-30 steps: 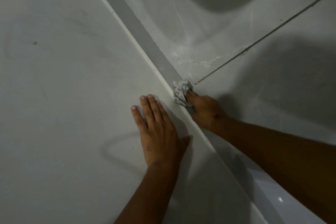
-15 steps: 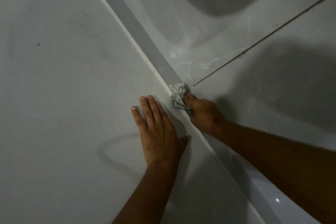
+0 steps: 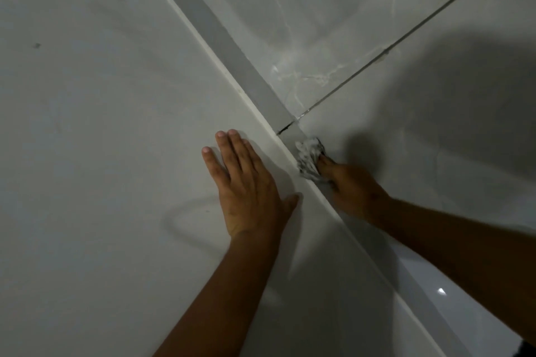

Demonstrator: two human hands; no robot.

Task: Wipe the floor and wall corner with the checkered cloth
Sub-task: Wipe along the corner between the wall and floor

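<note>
- The checkered cloth [image 3: 309,158] is held bunched into a small wad and is pressed into the corner where the wall [image 3: 101,124] meets the floor [image 3: 435,182], just below the point where a dark grout line [image 3: 406,38] runs into the grey skirting strip [image 3: 232,46].
- The right hand [image 3: 348,185] is closed around the wad, with the fingers [image 3: 326,164] pushed forward into it. It is judged that the cloth is kept compact so that pressure can be concentrated in the narrow seam rather than spread over the tile.
- The left hand [image 3: 246,185] is laid flat and open on the wall, fingers together and extended, nothing held. It is judged to serve as a brace, so that body weight is carried while the other arm reaches low.
- A small dark gap [image 3: 285,127] is visible in the seam just above the cloth; whether it is dirt or a crack cannot be told.
- The scene is dimly lit, and the check pattern of the cloth is only faintly resolved.
- The wiping step is judged to be in progress along the seam; how much of the corner has been cleaned cannot be determined, as no clear contrast between wiped and unwiped surface is shown.
</note>
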